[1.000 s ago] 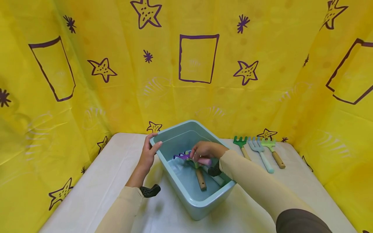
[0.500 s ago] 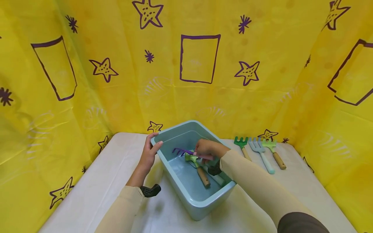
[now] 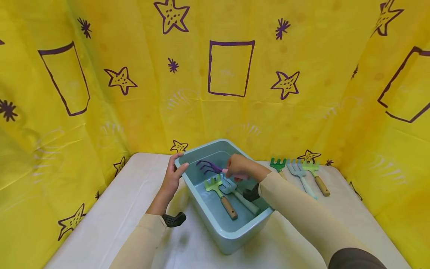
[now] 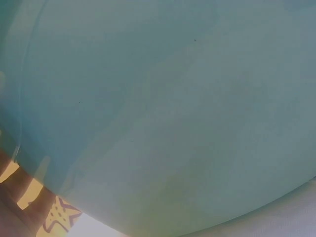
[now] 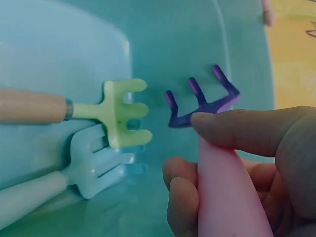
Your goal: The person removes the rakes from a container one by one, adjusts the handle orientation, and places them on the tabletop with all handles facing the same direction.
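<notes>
In the head view, my left hand [image 3: 172,177] grips the far left corner of a light blue plastic tub [image 3: 201,209], thumb over the rim. My right hand [image 3: 240,167] is inside the tub, fingers curled round the pink handle [image 5: 227,192] of a small hand rake with purple tines [image 5: 205,106]. Below it on the tub floor lie a light green rake [image 3: 220,194] with a wooden handle and a pale blue garden fork [image 3: 238,194]. The right wrist view shows the held rake raised above both. The left wrist view shows mostly the tub's outer wall [image 4: 173,123].
Right of the tub, a dark green rake [image 3: 278,164], a blue fork [image 3: 301,175] and a light green rake [image 3: 317,177] lie in a row on the white table [image 3: 134,194]. Yellow patterned cloth [image 3: 151,112] hangs around the back and sides.
My right hand has lifted the purple-tined rake up off the other tools and slightly back. The light green rake has shifted left, and the pale blue fork now shows beside it.
</notes>
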Available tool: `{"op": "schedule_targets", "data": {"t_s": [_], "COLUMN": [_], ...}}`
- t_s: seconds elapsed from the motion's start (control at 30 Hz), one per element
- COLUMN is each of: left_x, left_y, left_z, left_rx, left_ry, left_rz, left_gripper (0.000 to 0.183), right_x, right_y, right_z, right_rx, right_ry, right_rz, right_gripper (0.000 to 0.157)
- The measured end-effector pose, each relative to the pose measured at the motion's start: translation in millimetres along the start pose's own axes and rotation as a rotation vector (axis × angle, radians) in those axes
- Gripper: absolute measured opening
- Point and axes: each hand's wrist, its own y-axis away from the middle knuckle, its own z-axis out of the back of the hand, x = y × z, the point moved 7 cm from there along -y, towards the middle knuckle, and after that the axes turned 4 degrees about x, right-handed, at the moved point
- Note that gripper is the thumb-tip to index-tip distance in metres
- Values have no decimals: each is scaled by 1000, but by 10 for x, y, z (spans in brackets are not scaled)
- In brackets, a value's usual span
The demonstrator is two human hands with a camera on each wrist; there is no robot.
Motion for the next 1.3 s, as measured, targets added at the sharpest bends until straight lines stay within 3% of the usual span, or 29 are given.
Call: {"op": "schedule_targets", "data": {"t_s": [0.23,0.4,0.47,0.7,0.83,1.07,1.3], "left_x": [-26,-241,-316,-356,-343,-25,32], "left_y": [9,110,148,162,152,30,2], "left_z": [-4,-60,-80,-84,-83,-7,13], "left_rx": [18,35,36,34,40,16,-2], "left_ry": [11,-2,-16,-24,-23,-13,-27], "left_rz": [29,41,48,45,29,36,33], "left_gripper": [49,52,52,51,51,52,51], "right_x": [77,46,18,-139,-260,-494,-730], "right_y": [121,196,233,440,561,731,896], "right_z": [140,237,286,483,604,815,967], "right_rx": [-31,-40,-62,-186,-228,-274,-306], "right_ry": [-24,-83,-101,-229,-288,-306,-310], "right_rz": [114,149,156,171,152,63,6], "right_gripper": [13,20,24,29,35,38,45]}}
